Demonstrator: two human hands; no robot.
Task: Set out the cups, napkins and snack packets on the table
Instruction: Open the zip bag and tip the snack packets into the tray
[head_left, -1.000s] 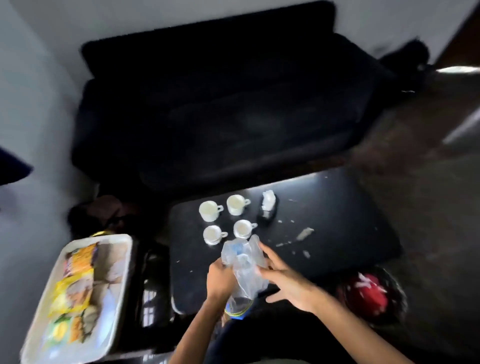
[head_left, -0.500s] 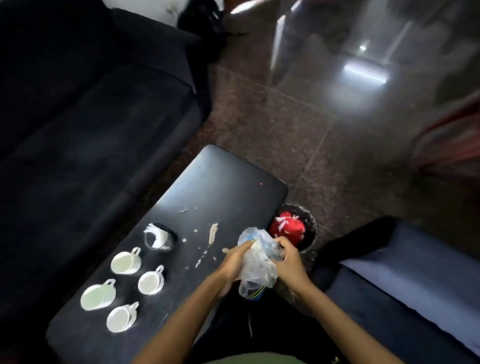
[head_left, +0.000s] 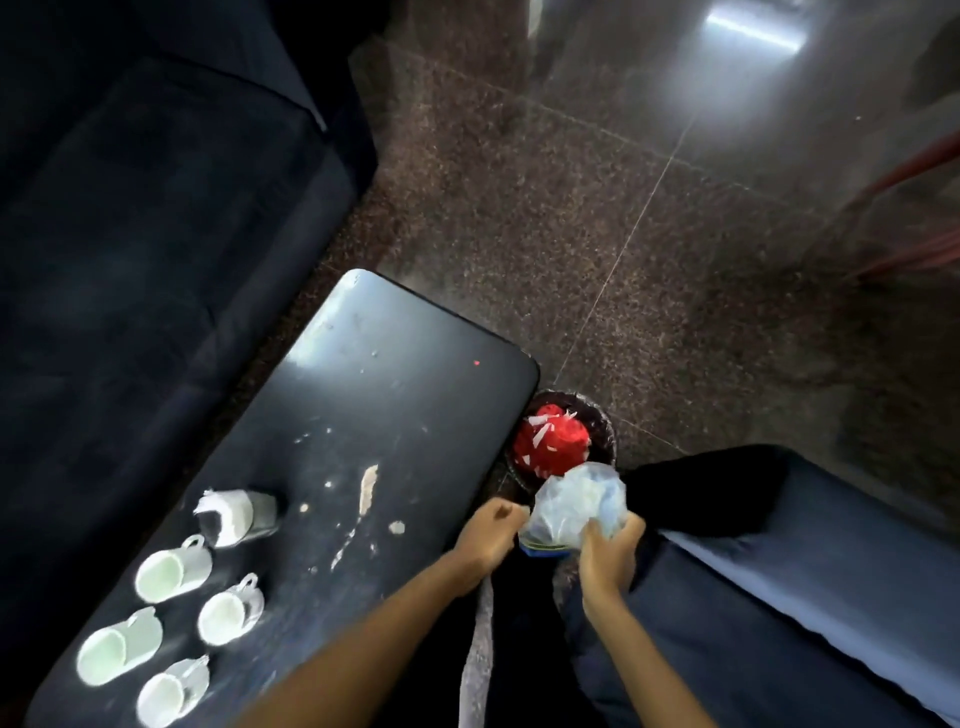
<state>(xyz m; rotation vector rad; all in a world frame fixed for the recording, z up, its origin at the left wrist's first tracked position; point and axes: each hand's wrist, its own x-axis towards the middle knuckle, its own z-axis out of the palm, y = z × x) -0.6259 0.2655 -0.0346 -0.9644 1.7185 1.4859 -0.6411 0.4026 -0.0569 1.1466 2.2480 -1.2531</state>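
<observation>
Beside the dark table (head_left: 395, 415), my right hand (head_left: 608, 558) clutches the crumpled plastic bag (head_left: 574, 512), light and slippery; my left hand (head_left: 488, 535) is fisted, empty.

The room is sitting dim, with a bright white glare bouncing off the polished floor (head_left: 675, 234) at top right and a softer sheen washing over the black table (head_left: 395, 395). Wide-angle distortion is bending the edges, the white cups (head_left: 171, 623) are smearing with motion blur, and the dark sofa (head_left: 145, 234) is sinking into shadow.
</observation>
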